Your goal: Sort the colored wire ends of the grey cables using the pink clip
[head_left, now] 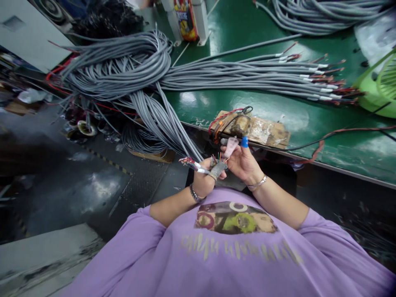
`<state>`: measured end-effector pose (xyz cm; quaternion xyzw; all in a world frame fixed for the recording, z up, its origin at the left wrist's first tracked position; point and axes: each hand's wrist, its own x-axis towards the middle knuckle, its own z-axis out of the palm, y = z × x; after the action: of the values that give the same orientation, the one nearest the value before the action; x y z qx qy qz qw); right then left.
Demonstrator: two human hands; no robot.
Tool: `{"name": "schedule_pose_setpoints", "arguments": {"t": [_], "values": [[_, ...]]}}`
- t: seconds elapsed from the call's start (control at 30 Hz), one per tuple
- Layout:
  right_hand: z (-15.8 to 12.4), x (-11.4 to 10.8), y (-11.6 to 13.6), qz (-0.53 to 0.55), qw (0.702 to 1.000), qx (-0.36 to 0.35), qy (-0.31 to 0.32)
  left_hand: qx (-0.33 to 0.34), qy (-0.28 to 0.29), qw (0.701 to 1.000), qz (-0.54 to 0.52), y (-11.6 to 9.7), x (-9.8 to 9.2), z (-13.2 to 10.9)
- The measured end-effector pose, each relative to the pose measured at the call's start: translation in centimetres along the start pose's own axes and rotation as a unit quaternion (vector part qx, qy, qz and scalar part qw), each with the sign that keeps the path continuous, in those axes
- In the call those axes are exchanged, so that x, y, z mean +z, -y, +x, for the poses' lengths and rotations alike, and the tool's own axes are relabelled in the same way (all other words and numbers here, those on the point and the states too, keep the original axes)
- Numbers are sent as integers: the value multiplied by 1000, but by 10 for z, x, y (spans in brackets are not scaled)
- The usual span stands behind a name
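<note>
My left hand (204, 178) is closed round the ends of grey cables (194, 165), whose stripped coloured wires stick out past my taped thumb. My right hand (243, 161) pinches those fine coloured wires (218, 158) between its fingers; one fingertip wears a blue cap, another pale tape. Both hands work close together just below the edge of the green workbench (278, 119). The gripped cables run up and left into a large grey bundle (130, 70) draped over the bench edge.
A taped wooden block with a tool and red wires (252, 128) sits on the bench edge right above my hands. More stripped grey cables (262, 74) lie across the bench. A green fan (380, 86) stands at the right. Dark floor lies to the left.
</note>
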<state>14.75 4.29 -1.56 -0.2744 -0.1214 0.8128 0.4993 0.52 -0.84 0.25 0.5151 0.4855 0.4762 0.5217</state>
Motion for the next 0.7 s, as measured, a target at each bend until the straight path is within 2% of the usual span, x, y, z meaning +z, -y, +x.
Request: {"name": "schedule_pose_setpoints", "arguments": {"t": [0.13,0.23,0.47,0.57,0.7], "values": [[-3,3,6,-23,1000,9,15,34,5,999,10,1,-6,-5],[-5,4,7,-48,999,8,7,29,-11,999,7,1,-5,-5],[-2,-2,-1,-95,992,-77,3,35,-32,999,13,-5,6,4],[-2,-2,-3,-98,993,-58,29,39,-29,998,29,-6,9,7],[-3,4,-2,-94,993,8,65,45,-36,998,30,-5,9,8]]}}
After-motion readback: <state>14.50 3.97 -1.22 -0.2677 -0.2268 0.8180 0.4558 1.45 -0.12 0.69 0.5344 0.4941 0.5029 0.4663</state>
